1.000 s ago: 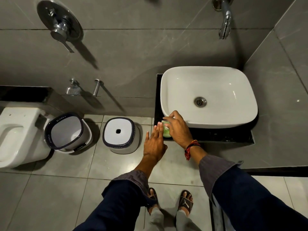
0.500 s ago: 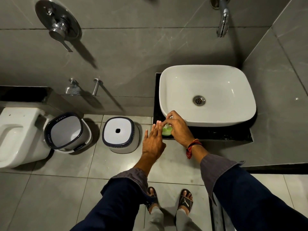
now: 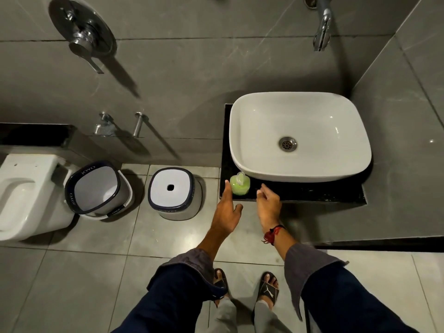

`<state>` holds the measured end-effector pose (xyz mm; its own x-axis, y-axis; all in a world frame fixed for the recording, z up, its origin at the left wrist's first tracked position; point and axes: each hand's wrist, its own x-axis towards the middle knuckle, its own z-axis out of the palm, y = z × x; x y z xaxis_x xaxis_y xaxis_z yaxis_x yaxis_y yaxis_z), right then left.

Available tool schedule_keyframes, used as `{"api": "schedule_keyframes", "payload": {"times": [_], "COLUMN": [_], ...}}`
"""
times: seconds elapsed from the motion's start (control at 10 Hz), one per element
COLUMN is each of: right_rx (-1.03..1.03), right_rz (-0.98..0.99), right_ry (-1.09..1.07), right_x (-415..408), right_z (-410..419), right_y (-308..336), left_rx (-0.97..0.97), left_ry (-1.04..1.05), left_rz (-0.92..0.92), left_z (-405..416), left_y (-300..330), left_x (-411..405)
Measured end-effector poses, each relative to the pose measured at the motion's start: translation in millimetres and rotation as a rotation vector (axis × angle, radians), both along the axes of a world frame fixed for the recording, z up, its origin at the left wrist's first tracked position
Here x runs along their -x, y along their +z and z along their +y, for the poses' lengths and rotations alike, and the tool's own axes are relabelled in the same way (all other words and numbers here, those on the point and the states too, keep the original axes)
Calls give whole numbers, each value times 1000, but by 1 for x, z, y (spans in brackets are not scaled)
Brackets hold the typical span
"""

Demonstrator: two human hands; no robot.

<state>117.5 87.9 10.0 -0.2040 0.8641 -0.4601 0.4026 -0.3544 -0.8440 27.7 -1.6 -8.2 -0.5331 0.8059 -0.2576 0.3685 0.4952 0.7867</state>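
A small green soap dispenser [image 3: 239,185] with a white pump stands upright on the black counter [image 3: 312,192], at its front left corner beside the white basin [image 3: 254,131]. My left hand [image 3: 227,210] is just left of and below the bottle, palm turned up, fingers relaxed, fingertips close to it. My right hand [image 3: 268,205] hovers a little to the bottle's right over the counter's front edge, fingers loose and holding nothing. Neither hand touches the bottle.
A wall tap [image 3: 322,32] hangs above the basin. On the floor to the left stand a white bucket [image 3: 98,188] and an overturned white stool [image 3: 171,192], with a toilet [image 3: 21,195] at the far left. A shower mixer [image 3: 81,37] is on the wall. My sandalled feet are below.
My right hand has let go of the soap dispenser and drawn back to its right. My left hand has turned palm up beside the bottle.
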Motion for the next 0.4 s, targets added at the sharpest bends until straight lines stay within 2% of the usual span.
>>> {"api": "schedule_keyframes", "payload": {"times": [0.1, 0.2, 0.4], "right_rx": [60, 52, 13], "right_rz": [62, 39, -20], "right_ry": [92, 112, 187], "right_x": [14, 24, 29], "right_z": [2, 3, 6], "right_y": [-3, 1, -3], "left_rx": [-62, -74, -63], "left_ry": [68, 111, 93], "left_rz": [-100, -156, -95], "left_z": [9, 13, 11], "left_y": [1, 9, 14], "left_x": [-1, 7, 20]}}
